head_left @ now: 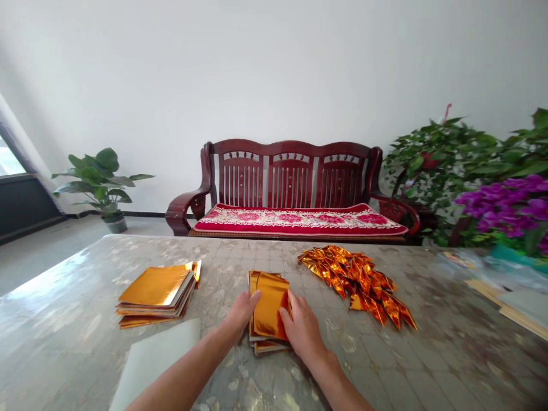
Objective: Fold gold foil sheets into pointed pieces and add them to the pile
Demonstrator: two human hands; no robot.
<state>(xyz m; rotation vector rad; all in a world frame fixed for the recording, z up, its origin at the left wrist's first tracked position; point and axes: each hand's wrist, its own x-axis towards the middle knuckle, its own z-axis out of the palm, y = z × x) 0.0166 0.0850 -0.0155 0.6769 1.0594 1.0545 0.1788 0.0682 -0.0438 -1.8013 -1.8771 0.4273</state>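
At left on the desk point(368, 368) sits a large stack point(152, 286). Mid-desk, the left hand point(243, 311) and right hand point(303, 326) pinch opposite edges of the small stack point(269, 311), apparently a folding or straightening step; the next move calls for even pressure. Folded pieces point(355, 274) lie right.

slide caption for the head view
Left hand and right hand hold a stack of shiny rectangular gold paper on a grey patterned tabletop.

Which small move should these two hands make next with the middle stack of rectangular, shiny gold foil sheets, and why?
Probably the left hand and right hand should gently square the middle stack: they touch its opposite sides, while the lower sheets stick out unevenly along the near edge.
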